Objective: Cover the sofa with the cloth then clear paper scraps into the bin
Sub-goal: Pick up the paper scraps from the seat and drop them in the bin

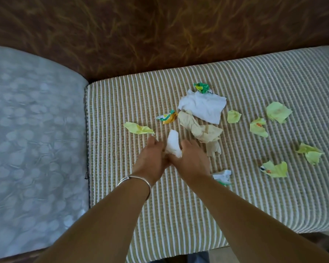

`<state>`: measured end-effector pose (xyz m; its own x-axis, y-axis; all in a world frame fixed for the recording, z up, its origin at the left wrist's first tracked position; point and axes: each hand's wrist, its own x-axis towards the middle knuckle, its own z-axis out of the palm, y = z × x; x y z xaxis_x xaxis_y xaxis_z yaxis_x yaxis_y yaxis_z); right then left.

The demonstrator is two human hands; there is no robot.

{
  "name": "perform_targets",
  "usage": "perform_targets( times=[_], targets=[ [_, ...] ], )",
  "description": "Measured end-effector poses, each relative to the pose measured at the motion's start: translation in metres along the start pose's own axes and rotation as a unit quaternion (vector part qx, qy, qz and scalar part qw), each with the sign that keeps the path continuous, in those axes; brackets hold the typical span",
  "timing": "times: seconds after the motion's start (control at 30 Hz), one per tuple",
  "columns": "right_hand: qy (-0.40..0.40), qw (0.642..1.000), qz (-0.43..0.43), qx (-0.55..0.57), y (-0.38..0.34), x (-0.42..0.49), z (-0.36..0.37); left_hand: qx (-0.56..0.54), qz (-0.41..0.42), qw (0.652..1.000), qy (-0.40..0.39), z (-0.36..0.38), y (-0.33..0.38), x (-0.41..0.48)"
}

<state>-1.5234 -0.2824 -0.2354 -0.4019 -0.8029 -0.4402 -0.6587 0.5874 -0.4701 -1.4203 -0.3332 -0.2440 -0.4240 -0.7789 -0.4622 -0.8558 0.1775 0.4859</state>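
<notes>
A striped tan and white cloth (254,196) lies over the sofa seat on the right. Paper scraps are scattered on it: a large white sheet (203,106), a crumpled beige paper (201,130), a green wrapper (201,87), an orange and white wrapper (167,117) and several yellow-green scraps (139,128). My left hand (152,160) and my right hand (192,160) are side by side, both closed around a small crumpled white paper (172,142) that sticks up between them. A silver bangle (135,180) circles my left wrist.
The left seat cushion (34,149) is bare grey-blue with a dotted pattern. The brown patterned backrest (160,35) runs along the far side. Another white and green scrap (223,176) lies beside my right wrist. No bin is in view.
</notes>
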Motion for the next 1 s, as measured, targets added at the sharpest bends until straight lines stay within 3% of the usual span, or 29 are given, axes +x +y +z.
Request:
perform_targets(
  times=[0.13, 0.23, 0.33, 0.43, 0.63, 0.7, 0.83, 0.9, 1.0],
  targets=[
    [0.103, 0.992, -0.060, -0.036, -0.003, 0.012, -0.017, 0.000, 0.016, 0.998, 0.053, -0.023, 0.004, 0.010],
    [0.189, 0.974, -0.075, -0.103, 0.005, 0.028, -0.025, 0.040, -0.037, 0.993, 0.102, -0.035, 0.003, 0.022],
    [0.127, 0.982, -0.050, -0.131, 0.019, 0.039, -0.022, 0.055, -0.117, 0.989, 0.072, -0.038, 0.000, 0.034],
    [0.087, 0.984, -0.059, -0.145, 0.032, 0.043, -0.014, 0.073, -0.141, 0.985, 0.062, -0.035, 0.002, 0.043],
    [0.118, 0.990, -0.075, -0.007, 0.023, 0.048, -0.051, 0.009, -0.084, 0.991, 0.103, -0.035, 0.026, 0.049],
    [0.124, 0.990, -0.052, 0.041, 0.024, 0.050, -0.071, -0.022, -0.046, 0.996, 0.076, -0.031, 0.041, 0.053],
    [0.096, 0.992, -0.006, 0.084, 0.042, 0.048, -0.090, 0.028, -0.087, 0.996, 0.013, -0.021, 0.049, 0.069],
    [0.083, 0.992, 0.000, 0.098, 0.057, 0.042, -0.090, 0.031, -0.115, 0.993, 0.012, -0.013, 0.050, 0.068],
    [0.060, 0.994, 0.001, 0.091, 0.080, 0.033, -0.082, 0.034, -0.082, 0.995, 0.036, 0.003, 0.052, 0.055]
  ],
)
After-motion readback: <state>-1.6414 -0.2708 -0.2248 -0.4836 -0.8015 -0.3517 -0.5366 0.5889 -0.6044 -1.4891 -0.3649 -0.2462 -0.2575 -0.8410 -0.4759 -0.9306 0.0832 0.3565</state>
